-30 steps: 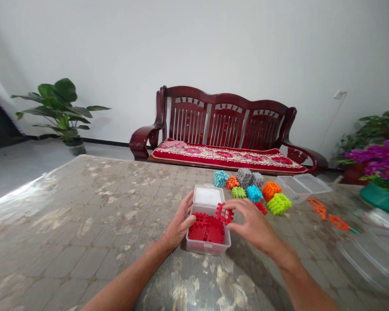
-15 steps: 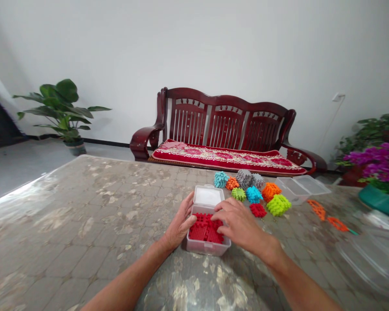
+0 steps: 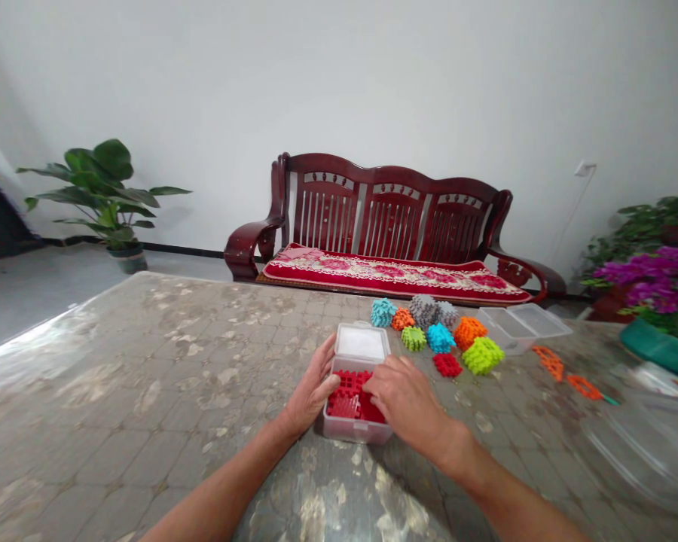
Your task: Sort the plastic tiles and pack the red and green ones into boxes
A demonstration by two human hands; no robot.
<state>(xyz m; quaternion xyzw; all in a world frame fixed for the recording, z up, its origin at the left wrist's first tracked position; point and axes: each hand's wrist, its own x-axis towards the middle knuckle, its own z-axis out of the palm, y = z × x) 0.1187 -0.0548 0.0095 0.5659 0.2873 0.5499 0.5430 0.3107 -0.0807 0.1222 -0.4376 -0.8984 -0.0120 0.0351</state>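
Note:
A small clear plastic box [image 3: 357, 432] stands on the table in front of me, its lid [image 3: 362, 342] tipped back on the far side. Flat red interlocking tiles [image 3: 343, 406] with notched edges lie inside it. My left hand [image 3: 312, 385] grips the box's left wall, thumb over the rim. From the right, my right hand [image 3: 402, 391] reaches into the box over the tiles. Its fingers are curled and drawn together on a red tile, though the fingertips are partly hidden.
Beyond the box to the right sit several built blocks, among them a lime one [image 3: 483, 355] and a red one [image 3: 447, 366]. Farther right are an open clear box [image 3: 511, 331], orange pieces [image 3: 584, 388], clear containers [image 3: 644, 452] and a flower pot [image 3: 655, 346].
My right hand has moved lower and closer into the box, and its fingers have closed together over the red tiles. My left hand keeps its hold on the box.

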